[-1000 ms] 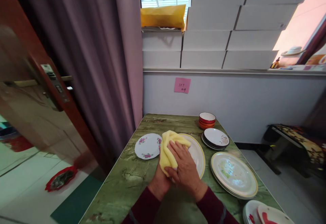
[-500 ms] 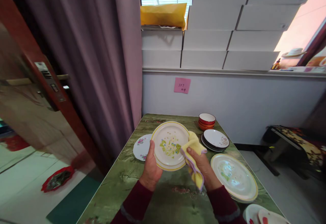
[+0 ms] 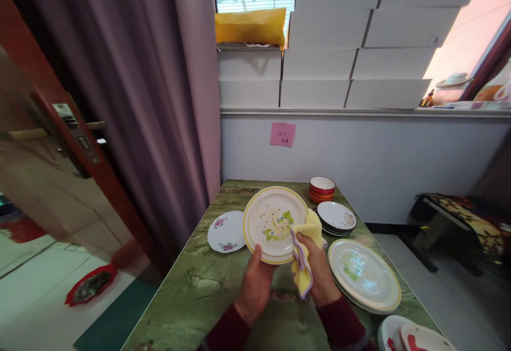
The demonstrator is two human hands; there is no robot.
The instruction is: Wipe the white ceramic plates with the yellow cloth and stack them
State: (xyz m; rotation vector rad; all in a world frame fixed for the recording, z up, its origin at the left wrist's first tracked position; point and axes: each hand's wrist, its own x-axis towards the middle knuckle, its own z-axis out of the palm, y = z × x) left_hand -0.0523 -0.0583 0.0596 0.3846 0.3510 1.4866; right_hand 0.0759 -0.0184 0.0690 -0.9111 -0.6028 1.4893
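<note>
My left hand (image 3: 257, 284) grips the lower edge of a round cream plate (image 3: 271, 207) with a yellow rim and a green flower pattern. The plate is held up off the table, its face tilted toward me. My right hand (image 3: 319, 266) is closed on a yellow cloth (image 3: 309, 234) with a purple edge, pressed against the plate's right side. The fingers of both hands are partly hidden, behind the plate and the cloth. Behind the plate to the left, a white plate (image 3: 223, 236) with pink flowers lies on the green table (image 3: 203, 282).
Along the table's right side stand a stack of red and orange bowls (image 3: 321, 186), dark-edged white plates (image 3: 335, 215), large yellow-rimmed plates (image 3: 365, 290) and, at the front corner, red-patterned dishes (image 3: 423, 340). A wall with a pink note (image 3: 282, 134) borders the back, a curtain (image 3: 159, 85) the left.
The cream plate has shifted right and turned a little in my hands. My left hand has moved from its left side to its lower edge, uncovering more of the flowered white plate.
</note>
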